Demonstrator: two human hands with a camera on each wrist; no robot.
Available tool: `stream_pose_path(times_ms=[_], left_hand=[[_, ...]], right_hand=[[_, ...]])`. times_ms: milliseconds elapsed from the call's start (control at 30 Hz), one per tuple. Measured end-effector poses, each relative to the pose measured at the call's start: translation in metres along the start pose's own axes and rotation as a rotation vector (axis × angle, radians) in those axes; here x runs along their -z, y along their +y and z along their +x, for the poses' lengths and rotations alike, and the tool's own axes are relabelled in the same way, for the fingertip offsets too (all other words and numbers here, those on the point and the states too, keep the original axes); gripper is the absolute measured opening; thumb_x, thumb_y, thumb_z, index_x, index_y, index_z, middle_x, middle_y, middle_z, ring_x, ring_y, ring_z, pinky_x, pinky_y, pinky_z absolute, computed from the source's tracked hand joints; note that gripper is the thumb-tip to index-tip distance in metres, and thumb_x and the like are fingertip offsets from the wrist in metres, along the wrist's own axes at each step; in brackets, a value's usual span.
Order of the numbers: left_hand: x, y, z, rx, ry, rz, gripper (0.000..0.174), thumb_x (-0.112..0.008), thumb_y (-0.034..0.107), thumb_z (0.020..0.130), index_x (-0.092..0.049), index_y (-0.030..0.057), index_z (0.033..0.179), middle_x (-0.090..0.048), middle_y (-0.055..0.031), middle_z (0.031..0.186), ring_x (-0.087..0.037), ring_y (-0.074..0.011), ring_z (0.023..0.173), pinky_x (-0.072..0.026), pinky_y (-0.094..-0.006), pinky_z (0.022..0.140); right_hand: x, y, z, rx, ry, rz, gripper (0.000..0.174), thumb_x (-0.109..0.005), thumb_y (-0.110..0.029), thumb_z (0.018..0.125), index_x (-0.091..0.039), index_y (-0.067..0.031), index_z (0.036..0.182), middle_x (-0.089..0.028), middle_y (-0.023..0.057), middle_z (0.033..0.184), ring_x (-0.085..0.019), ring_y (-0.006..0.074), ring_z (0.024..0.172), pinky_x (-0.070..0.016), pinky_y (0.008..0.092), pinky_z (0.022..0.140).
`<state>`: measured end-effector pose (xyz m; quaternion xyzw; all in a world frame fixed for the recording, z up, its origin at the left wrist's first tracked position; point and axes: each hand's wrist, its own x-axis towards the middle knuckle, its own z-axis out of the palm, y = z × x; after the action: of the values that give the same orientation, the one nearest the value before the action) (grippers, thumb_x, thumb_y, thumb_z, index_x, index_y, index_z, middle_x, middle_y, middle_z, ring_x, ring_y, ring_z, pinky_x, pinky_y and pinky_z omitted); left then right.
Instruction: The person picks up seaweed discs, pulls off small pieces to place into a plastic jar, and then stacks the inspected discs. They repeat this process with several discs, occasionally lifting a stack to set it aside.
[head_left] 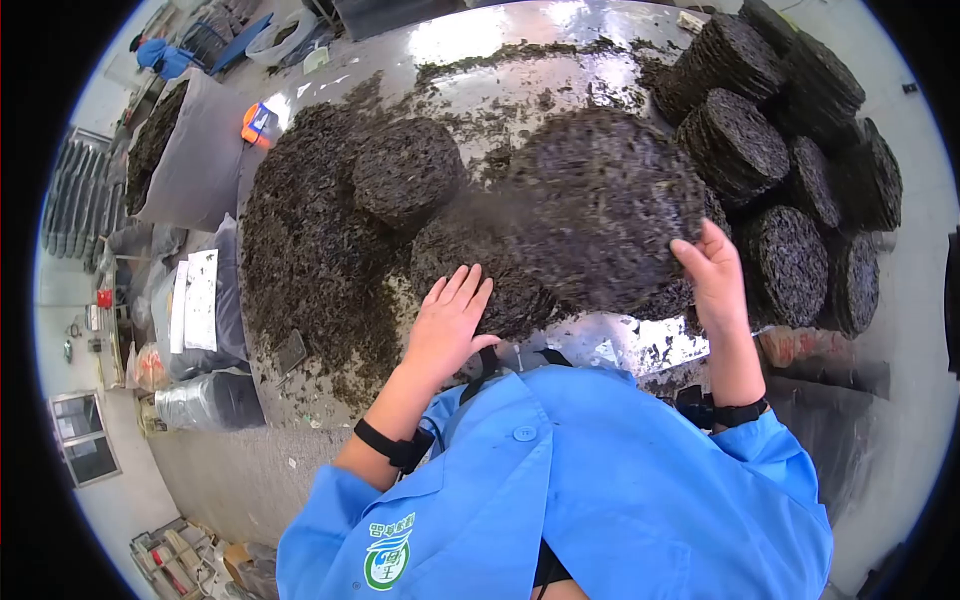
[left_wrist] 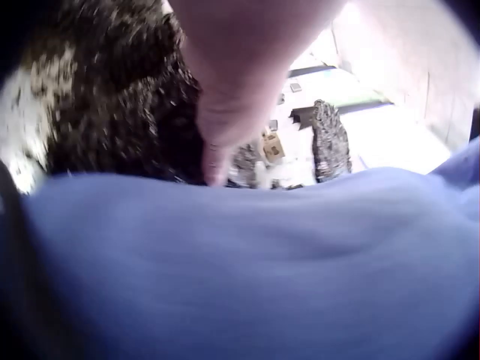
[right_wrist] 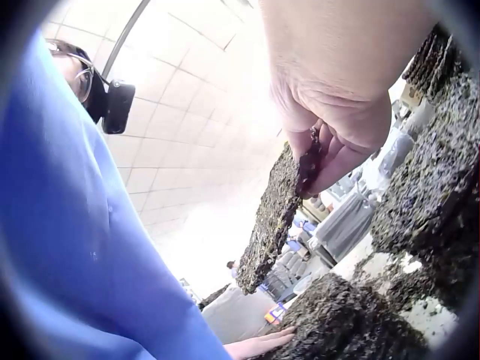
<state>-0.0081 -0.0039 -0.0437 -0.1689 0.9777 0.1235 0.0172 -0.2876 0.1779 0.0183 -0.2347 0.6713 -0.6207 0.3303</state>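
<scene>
My right hand (head_left: 718, 275) pinches a round, dark dried seaweed cake (head_left: 610, 215) by its right edge, thumb on one side and fingers on the other. The cake is blurred in the head view; in the right wrist view it shows edge-on, raised and tilted. My left hand (head_left: 447, 322) rests with fingers straight and spread on a seaweed stack (head_left: 490, 285) in front of me, which the raised cake partly covers. Beyond that hand stands another round stack (head_left: 405, 170), beside a large heap of loose seaweed (head_left: 300, 230).
Several stacks of round seaweed cakes (head_left: 745, 145) crowd the table's right side. Seaweed scraps lie over the metal table (head_left: 460, 40). At the left are an orange-and-blue object (head_left: 260, 125), a large grey bag (head_left: 195, 155) of seaweed and white paper sheets (head_left: 200, 300).
</scene>
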Motion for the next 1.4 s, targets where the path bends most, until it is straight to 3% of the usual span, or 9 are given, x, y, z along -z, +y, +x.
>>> stream_pose_path(times_ms=[133,233,467,533,633,833,1000,1233,1400], left_hand=[[-0.002,-0.005,-0.006,-0.019,0.015,0.0,0.072,-0.069,0.039,0.074,-0.043,0.0025,0.13,-0.04,-0.0152,0.139,-0.036,-0.03,0.13,-0.0281,-0.0412,0.109],[-0.008,-0.008,-0.01,-0.061,0.069,-0.029,0.067,-0.069,0.035,0.075,-0.045,0.0013,0.128,-0.042,-0.016,0.137,-0.037,-0.0304,0.13,-0.0301,-0.0403,0.108],[-0.009,-0.003,-0.015,-0.09,0.188,0.024,0.052,-0.068,0.019,0.076,-0.051,0.0002,0.122,-0.052,-0.0167,0.127,-0.048,-0.0295,0.121,-0.0396,-0.0391,0.102],[0.016,0.0,-0.018,-0.106,0.421,0.077,0.042,-0.064,0.011,0.074,-0.057,-0.0005,0.115,-0.058,-0.0154,0.12,-0.056,-0.0287,0.112,-0.0442,-0.0384,0.097],[0.04,0.006,-0.024,-0.193,0.535,0.072,0.035,-0.059,0.007,0.075,-0.061,-0.0002,0.108,-0.061,-0.0136,0.115,-0.059,-0.0267,0.108,-0.0459,-0.0382,0.095],[0.029,0.0,-0.051,-0.097,0.505,0.145,0.05,-0.064,0.034,0.08,-0.053,0.008,0.122,-0.05,-0.0142,0.13,-0.043,-0.0302,0.125,-0.0283,-0.0473,0.107],[0.027,-0.023,-0.065,0.119,0.621,0.199,0.076,-0.076,0.026,0.064,-0.042,0.0047,0.129,-0.039,-0.0192,0.138,-0.035,-0.0384,0.129,-0.0253,-0.0535,0.107],[0.033,-0.025,-0.058,0.089,0.705,0.247,0.065,-0.064,0.0,0.065,-0.048,0.0099,0.126,-0.042,-0.017,0.136,-0.035,-0.0376,0.129,-0.0298,-0.0523,0.105],[0.04,-0.011,-0.046,0.031,0.662,0.25,0.032,-0.055,0.012,0.081,-0.066,0.0174,0.11,-0.053,-0.0067,0.129,-0.041,-0.0295,0.126,-0.0312,-0.0486,0.105]], right_hand=[[0.051,-0.004,0.005,-0.045,0.356,-0.123,0.047,-0.059,-0.008,0.087,-0.044,0.0012,0.13,-0.057,0.0112,0.119,-0.055,0.0164,0.104,-0.043,0.0281,0.088],[0.067,0.005,0.015,0.349,0.542,-0.832,0.047,-0.057,-0.009,0.088,-0.044,-0.0023,0.132,-0.055,0.0146,0.122,-0.053,0.0206,0.112,-0.0417,0.0317,0.095],[-0.058,0.007,0.002,0.093,-0.285,-0.192,0.043,-0.056,-0.004,0.087,-0.046,0.0007,0.129,-0.053,0.0141,0.126,-0.051,0.0209,0.117,-0.0403,0.032,0.098],[-0.085,0.039,0.009,0.019,-0.319,0.022,0.047,-0.057,-0.006,0.088,-0.04,0.0029,0.131,-0.049,0.016,0.13,-0.049,0.0225,0.119,-0.0402,0.0322,0.098],[-0.112,0.043,0.017,-0.46,-0.261,0.328,0.055,-0.062,-0.013,0.086,-0.037,0.0025,0.134,-0.053,0.0123,0.124,-0.055,0.0181,0.104,-0.0441,0.0257,0.084],[-0.124,0.032,0.024,-0.223,-0.331,0.308,0.052,-0.063,-0.006,0.084,-0.041,0.0025,0.13,-0.06,0.0027,0.105,-0.057,0.0082,0.086,-0.0452,0.0205,0.074],[-0.114,0.014,0.017,-0.15,-0.285,0.306,0.051,-0.061,0.001,0.083,-0.041,0.0034,0.129,-0.058,0.0054,0.112,-0.056,0.0098,0.095,-0.0454,0.0249,0.084],[-0.107,0.027,0.013,-0.107,-0.307,0.33,0.052,-0.061,0.004,0.082,-0.04,0.0029,0.13,-0.054,0.0057,0.121,-0.053,0.0114,0.105,-0.0433,0.0271,0.092],[-0.109,0.032,0.014,-0.16,-0.377,0.32,0.055,-0.063,0.003,0.081,-0.04,0.0025,0.131,-0.053,0.0071,0.122,-0.053,0.0142,0.107,-0.0426,0.0288,0.093]])
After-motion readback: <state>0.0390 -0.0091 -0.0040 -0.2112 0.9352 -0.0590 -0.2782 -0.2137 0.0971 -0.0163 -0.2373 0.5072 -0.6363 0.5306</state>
